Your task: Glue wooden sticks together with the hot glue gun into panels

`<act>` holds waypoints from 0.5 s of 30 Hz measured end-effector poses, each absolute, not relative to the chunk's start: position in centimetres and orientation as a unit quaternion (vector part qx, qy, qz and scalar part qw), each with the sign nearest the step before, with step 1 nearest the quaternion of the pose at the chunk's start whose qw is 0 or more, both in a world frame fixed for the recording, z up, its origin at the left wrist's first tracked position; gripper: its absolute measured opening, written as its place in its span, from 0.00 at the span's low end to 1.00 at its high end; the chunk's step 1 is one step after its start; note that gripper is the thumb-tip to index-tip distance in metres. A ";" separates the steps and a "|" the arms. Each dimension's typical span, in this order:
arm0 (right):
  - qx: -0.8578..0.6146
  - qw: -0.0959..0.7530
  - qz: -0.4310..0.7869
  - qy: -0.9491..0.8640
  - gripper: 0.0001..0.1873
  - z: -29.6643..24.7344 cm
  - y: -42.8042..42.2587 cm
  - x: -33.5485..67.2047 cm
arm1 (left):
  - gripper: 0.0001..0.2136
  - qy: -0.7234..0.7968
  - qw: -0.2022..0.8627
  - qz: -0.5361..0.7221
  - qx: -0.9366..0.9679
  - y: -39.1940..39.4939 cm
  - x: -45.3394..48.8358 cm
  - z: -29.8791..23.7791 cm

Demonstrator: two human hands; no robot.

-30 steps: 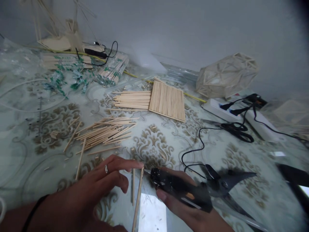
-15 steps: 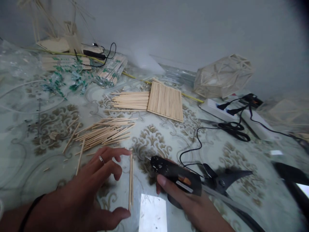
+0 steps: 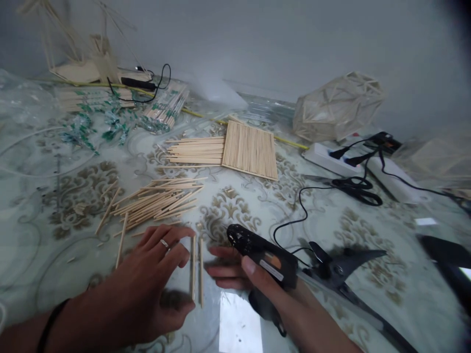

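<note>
My left hand, with a ring on one finger, lies over the table with its fingers spread, the fingertips touching the left one of two thin wooden sticks that lie side by side in front of me. My right hand grips a black glue gun, its nozzle pointing left and up, and two of its fingers stretch out toward the sticks. A loose pile of wooden sticks lies just beyond my left hand.
A flat panel of glued sticks and a stick bundle lie further back. Black shears lie right of the glue gun, black scissors and a white power strip behind. A stick polyhedron stands by the wall.
My left hand has laid the two sticks flat and parallel on the table. My right hand has raised the glue gun off them and stretched its fingers toward the sticks.
</note>
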State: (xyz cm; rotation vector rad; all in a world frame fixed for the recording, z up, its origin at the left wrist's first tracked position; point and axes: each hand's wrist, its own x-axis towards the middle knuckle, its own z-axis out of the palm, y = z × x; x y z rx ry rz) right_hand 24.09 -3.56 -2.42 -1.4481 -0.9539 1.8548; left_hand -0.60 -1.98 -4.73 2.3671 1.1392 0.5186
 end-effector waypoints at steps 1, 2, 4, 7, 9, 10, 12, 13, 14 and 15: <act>-0.543 0.295 0.698 -0.361 0.34 -2.4 -3.6 24.1 | 0.22 0.411 0.233 0.184 0.862 -1.9 -0.6 -4.7; -0.541 0.294 0.700 -0.363 0.33 -2.4 -3.6 24.1 | 0.22 0.406 0.236 0.181 0.864 -1.9 -0.7 -4.7; -0.534 0.295 0.705 -0.361 0.32 -2.4 -3.7 24.1 | 0.23 0.396 0.241 0.181 0.868 -1.9 -0.7 -4.7; -0.522 0.308 0.716 -0.347 0.31 -2.3 -3.8 23.9 | 0.23 0.394 0.243 0.187 0.867 -1.8 -0.7 -4.7; -0.519 0.316 0.717 -0.341 0.31 -2.3 -3.8 23.8 | 0.23 0.393 0.243 0.190 0.866 -1.8 -0.7 -4.6; -0.521 0.317 0.716 -0.341 0.32 -2.3 -3.9 23.7 | 0.23 0.392 0.243 0.190 0.867 -1.8 -0.6 -4.5; -0.525 0.317 0.711 -0.344 0.32 -2.3 -3.9 23.6 | 0.23 0.390 0.245 0.189 0.867 -1.8 -0.6 -4.4; -0.527 0.317 0.709 -0.346 0.33 -2.3 -3.9 23.5 | 0.23 0.389 0.245 0.189 0.868 -1.8 -0.6 -4.4; -0.527 0.319 0.708 -0.346 0.33 -2.3 -3.9 23.5 | 0.23 0.389 0.245 0.187 0.868 -1.8 -0.6 -4.3; -0.525 0.321 0.709 -0.344 0.33 -2.3 -3.9 23.5 | 0.23 0.389 0.244 0.186 0.869 -1.8 -0.6 -4.3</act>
